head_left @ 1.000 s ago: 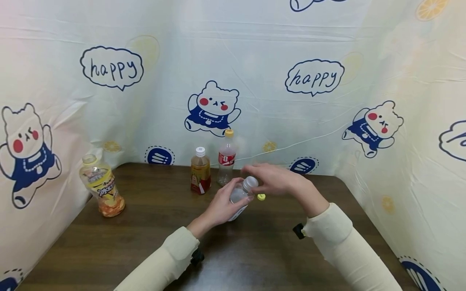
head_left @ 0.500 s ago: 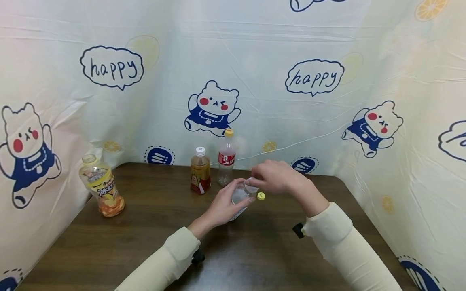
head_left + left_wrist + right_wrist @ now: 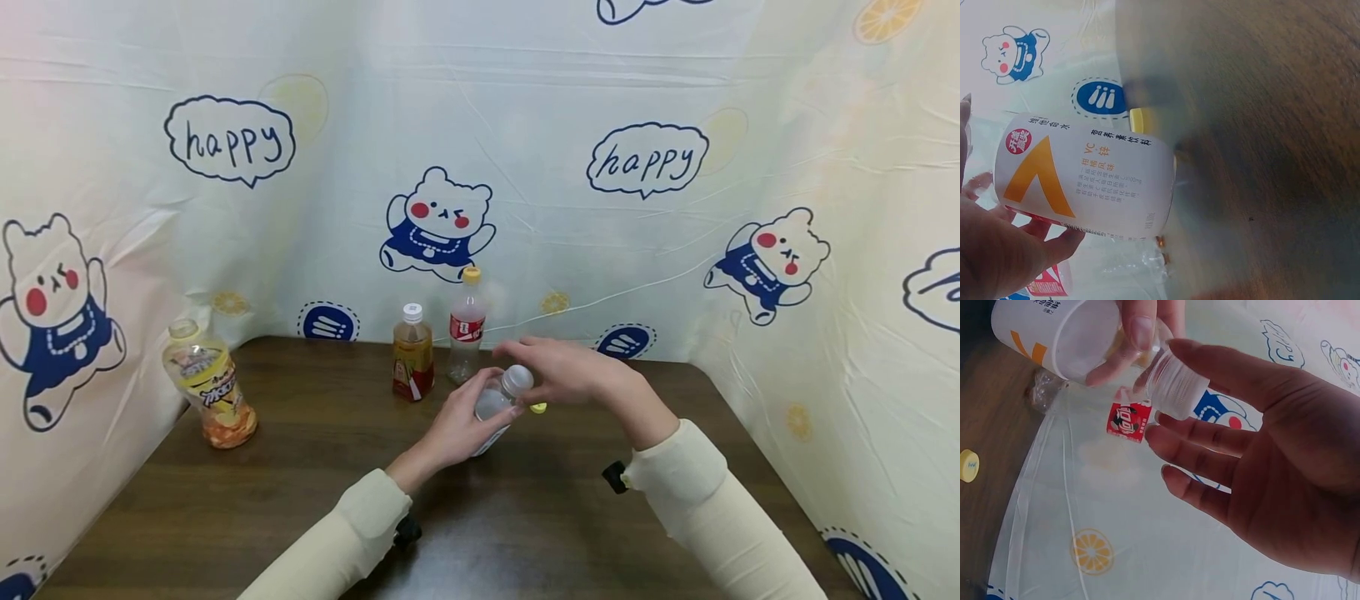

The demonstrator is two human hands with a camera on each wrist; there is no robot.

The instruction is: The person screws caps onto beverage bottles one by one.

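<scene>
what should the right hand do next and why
Probably the right hand should pinch the white cap and twist: it sits on the vitamin water bottle, which the left hand grips, with the right fingers spread beside it.

- Left grip (image 3: 457,425): bare to just past the wrist
- Behind it, a left cuff (image 3: 375,504), cream and thickly bunched, then a plain cream left sleeve (image 3: 315,546)
- Left block (image 3: 407,531): small, black, on the cuff's inner side, behind the grip
- Right grip (image 3: 558,367): likewise bare
- Behind it, a matching right cuff (image 3: 678,458) and creased cream right sleeve (image 3: 738,525)
- Right block (image 3: 614,477): black, angular, yellowish-green fleck beside the cuff
</scene>
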